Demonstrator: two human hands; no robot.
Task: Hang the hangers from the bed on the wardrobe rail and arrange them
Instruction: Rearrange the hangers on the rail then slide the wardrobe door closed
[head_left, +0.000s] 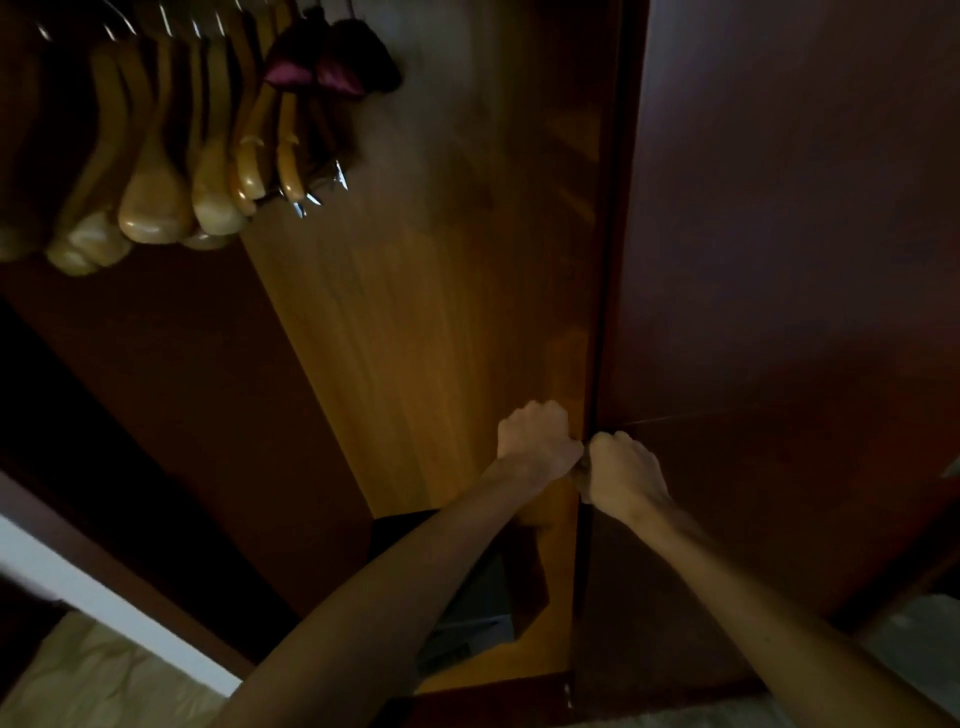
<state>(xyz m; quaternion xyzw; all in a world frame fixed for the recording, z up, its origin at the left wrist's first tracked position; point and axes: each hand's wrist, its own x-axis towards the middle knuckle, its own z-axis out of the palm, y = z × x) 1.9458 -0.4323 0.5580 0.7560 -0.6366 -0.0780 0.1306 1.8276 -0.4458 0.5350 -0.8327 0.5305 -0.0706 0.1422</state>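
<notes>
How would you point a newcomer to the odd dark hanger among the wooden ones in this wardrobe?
Start at the row of pale wooden hangers hanging in the upper left of the open wardrobe. Follow the row to its right-hand end, beside the lit side panel. There hangs the dark padded hanger, the only one with purple satin-like ends rather than glossy yellow wood.

Open wardrobe space below hangers (156, 171), apparently unobstructed; door (779, 260) rightward.

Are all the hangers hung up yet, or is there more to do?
Mostly done, it seems: a row of pale wooden hangers hangs inside the wardrobe. Neither hand holds a hanger; left hand and right hand grip the dark wooden door's edge. The bed isn't visible, so leftovers are unknown.
</notes>
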